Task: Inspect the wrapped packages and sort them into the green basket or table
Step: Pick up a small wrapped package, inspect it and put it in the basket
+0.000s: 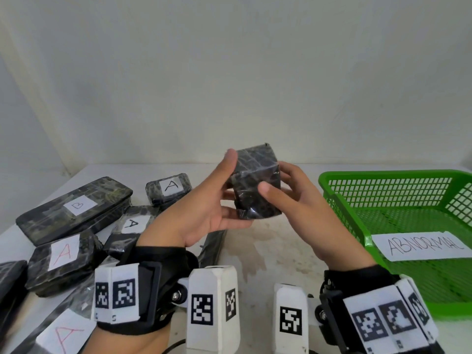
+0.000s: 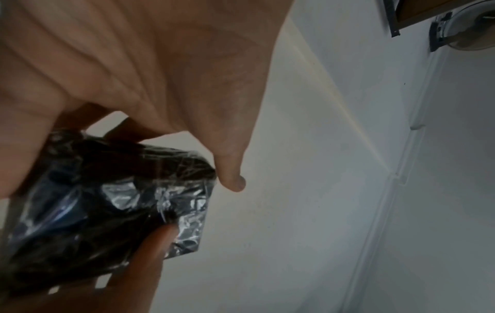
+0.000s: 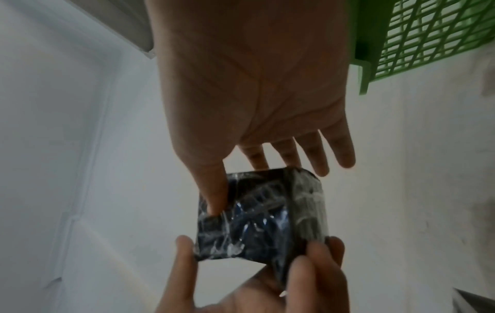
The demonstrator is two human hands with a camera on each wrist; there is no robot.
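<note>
A small black package (image 1: 256, 182) wrapped in clear film is held up above the table between both hands. My left hand (image 1: 219, 200) grips it from the left, thumb on its upper left corner and fingers under it. My right hand (image 1: 286, 192) pinches it from the right, thumb on the near face and fingers behind. The same package (image 2: 107, 203) fills the lower left of the left wrist view, and in the right wrist view the package (image 3: 262, 216) sits between both hands. The green basket (image 1: 342, 208) with an "ABNORMAL" label (image 1: 421, 245) stands at the right.
Several black wrapped packages lie on the white table (image 1: 268, 249) at the left: a long one marked B (image 1: 76, 208) and others marked A (image 1: 169, 190) (image 1: 63, 256) (image 1: 130, 226). A pale wall rises behind the table.
</note>
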